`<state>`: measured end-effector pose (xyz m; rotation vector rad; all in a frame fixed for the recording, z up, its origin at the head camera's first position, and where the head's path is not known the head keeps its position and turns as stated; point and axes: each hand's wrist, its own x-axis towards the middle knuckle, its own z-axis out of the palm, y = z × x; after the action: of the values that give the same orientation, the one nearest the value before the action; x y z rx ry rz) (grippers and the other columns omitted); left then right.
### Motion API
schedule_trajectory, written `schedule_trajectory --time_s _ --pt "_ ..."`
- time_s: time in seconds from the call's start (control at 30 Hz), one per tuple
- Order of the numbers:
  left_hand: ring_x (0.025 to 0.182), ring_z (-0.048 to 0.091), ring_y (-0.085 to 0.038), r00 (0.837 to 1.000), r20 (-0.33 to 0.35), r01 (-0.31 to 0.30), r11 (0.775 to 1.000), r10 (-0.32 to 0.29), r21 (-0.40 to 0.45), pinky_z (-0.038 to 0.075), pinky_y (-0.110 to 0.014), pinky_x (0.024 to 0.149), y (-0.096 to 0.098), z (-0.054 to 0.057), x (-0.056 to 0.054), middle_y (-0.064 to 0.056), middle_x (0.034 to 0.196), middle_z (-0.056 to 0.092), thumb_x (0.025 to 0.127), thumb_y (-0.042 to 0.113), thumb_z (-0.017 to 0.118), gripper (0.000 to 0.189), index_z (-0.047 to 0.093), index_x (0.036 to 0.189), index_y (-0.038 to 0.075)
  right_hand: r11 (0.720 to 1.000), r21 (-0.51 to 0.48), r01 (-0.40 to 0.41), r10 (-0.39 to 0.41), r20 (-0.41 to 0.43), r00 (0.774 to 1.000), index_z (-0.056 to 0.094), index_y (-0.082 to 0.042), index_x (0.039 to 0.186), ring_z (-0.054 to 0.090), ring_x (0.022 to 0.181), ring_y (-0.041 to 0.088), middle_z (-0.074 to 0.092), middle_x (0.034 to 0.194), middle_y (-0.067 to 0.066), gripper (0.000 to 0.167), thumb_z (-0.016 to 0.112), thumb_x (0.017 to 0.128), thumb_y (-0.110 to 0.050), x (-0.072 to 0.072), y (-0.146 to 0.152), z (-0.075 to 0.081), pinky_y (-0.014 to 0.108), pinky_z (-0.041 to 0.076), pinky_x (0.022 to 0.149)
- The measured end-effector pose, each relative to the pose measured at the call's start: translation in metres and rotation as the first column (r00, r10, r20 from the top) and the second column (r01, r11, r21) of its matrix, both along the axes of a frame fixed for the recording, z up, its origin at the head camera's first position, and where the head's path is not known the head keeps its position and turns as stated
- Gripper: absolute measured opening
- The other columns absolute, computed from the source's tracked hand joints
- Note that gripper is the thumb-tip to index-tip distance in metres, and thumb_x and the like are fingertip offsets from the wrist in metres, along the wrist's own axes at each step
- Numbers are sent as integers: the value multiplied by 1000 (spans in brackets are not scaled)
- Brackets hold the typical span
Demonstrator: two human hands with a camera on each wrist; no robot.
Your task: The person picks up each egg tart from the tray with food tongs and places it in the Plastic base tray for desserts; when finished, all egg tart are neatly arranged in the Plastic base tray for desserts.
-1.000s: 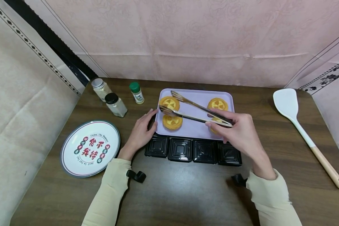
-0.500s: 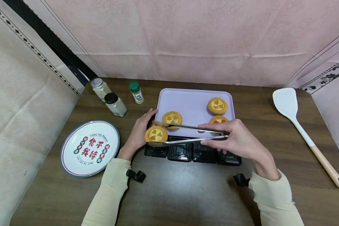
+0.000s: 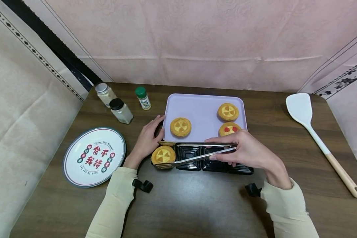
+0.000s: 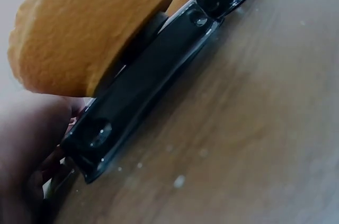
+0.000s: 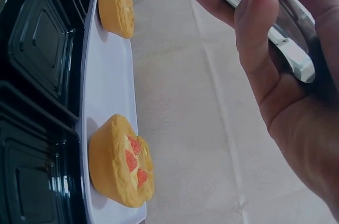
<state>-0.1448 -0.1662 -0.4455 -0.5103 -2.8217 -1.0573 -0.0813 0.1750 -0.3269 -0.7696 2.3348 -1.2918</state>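
My right hand (image 3: 251,152) grips metal tongs (image 3: 196,159), whose tips lie on either side of a yellow egg tart (image 3: 163,156). That tart is at the leftmost compartment of a black divided tray (image 3: 188,152); in the left wrist view the tart (image 4: 85,28) overlaps the tray's rim (image 4: 143,75). Fingers of my left hand (image 3: 147,140) extend to the left edge of a lilac tray (image 3: 202,110) behind. On the lilac tray are one tart (image 3: 180,127) at left, another (image 3: 228,111) at right, and a red-topped tart (image 3: 228,129) partly behind my right hand.
A round plate (image 3: 93,157) with red lettering lies to the left. Behind it stand a silver-lidded jar (image 3: 106,95), a black-lidded jar (image 3: 122,112) and a green-capped bottle (image 3: 143,98). A white spatula (image 3: 301,107) with a wooden handle lies at the right.
The tongs have carried the tart from the lilac tray's upper left corner toward me, to the leftmost black compartment. My right hand has come slightly nearer; my left hand stays put.
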Motion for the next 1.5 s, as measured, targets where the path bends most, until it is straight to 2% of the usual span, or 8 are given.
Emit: schedule_trajectory --time_s 0.67,0.83,1.0,1.13,1.23,1.37,1.47,1.5 --pt "140 34 -27 1000 -10 -6 1000 6 -1 24 -52 113 1 0 -1 -13 151 40 101 23 54 49 44 148 12 1000 13 -9 9 8 1000 69 -26 124 58 46 17 68 114 2 44 78 83 -37 -1 0 -2 39 53 45" --pt "139 36 -27 999 -44 7 1000 -6 19 27 -51 112 1 -2 -2 -15 149 42 100 21 54 48 46 146 11 1000 6 -25 25 17 1000 68 -24 125 59 48 19 68 114 0 46 78 83 -37 -2 0 -3 38 53 45" --pt "138 37 -28 998 -65 11 1000 -9 28 29 -51 111 0 -3 -2 -16 148 43 100 19 55 48 47 146 10 998 1 -59 59 17 998 68 -22 126 59 48 23 68 105 -3 49 80 81 -38 -2 -1 -4 35 52 44" --pt "138 37 -28 998 -59 5 1000 -4 24 29 -51 111 0 -5 0 -16 149 43 100 20 55 48 47 146 11 999 11 -53 53 -5 999 67 -23 126 59 48 24 68 99 -4 50 79 81 -40 0 -1 -1 32 50 43" --pt "139 36 -28 999 -53 4 1000 -3 25 29 -51 111 0 -6 0 -15 149 42 100 21 55 48 46 147 11 999 17 -31 32 -39 999 67 -24 126 59 47 19 68 91 -4 50 80 80 -40 3 1 2 30 48 44" --pt "139 36 -28 998 -66 13 999 -11 32 29 -51 110 -1 -6 0 -16 149 43 100 20 55 48 47 146 10 1000 11 0 1 -117 993 68 -26 126 57 46 10 65 72 -8 49 80 80 -39 5 7 6 27 45 43" --pt "138 37 -28 996 -83 23 999 -19 40 30 -51 110 -1 -6 -1 -17 147 44 99 19 55 48 47 145 9 999 -14 44 -46 -150 988 68 -25 125 58 47 11 63 63 -10 46 80 81 -35 6 14 10 26 45 43" --pt "138 37 -27 996 -84 24 999 -20 43 30 -51 110 -1 -6 -1 -16 147 45 99 19 55 47 48 145 9 997 -22 72 -75 -154 985 69 -25 124 61 49 12 65 65 -10 45 80 82 -33 6 17 12 26 46 44"
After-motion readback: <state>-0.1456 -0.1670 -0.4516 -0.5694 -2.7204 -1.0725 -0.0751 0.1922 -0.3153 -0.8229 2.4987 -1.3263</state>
